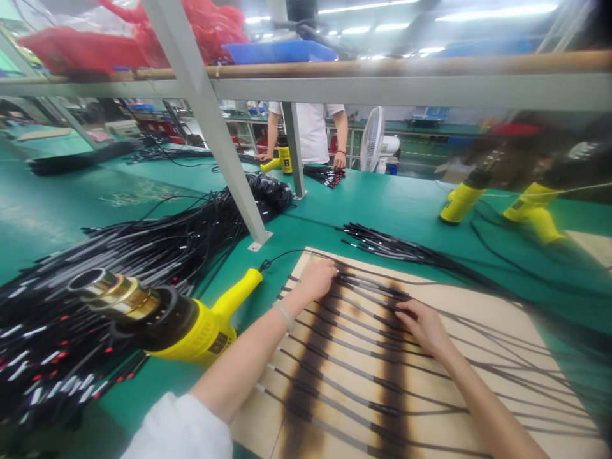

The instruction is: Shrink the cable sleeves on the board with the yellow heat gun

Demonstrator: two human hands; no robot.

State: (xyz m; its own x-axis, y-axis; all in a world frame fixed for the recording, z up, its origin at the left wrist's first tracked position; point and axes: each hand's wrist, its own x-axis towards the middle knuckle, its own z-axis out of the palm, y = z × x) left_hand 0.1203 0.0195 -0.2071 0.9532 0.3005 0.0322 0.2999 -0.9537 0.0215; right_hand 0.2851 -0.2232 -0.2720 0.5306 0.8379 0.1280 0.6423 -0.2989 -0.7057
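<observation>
Several black cables [354, 349] lie in rows across a pale wooden board [482, 303] with two dark scorched bands. At the board's far edge, my left hand [321, 279] has its fingers closed on the end part of a cable. My right hand [421, 324] pinches a cable farther right, over the second scorched band, thumb and forefinger together. A yellow heat gun [191, 328] with a metal nozzle lies left of my left forearm, nozzle pointing left.
A big heap of black cables [157, 248] covers the left. Another bundle [396, 245] lies behind the board. A slanted metal post [210, 121] stands ahead under a shelf. Yellow heat guns [461, 203] stand at right. A person [308, 131] works across the table near a fan [373, 139].
</observation>
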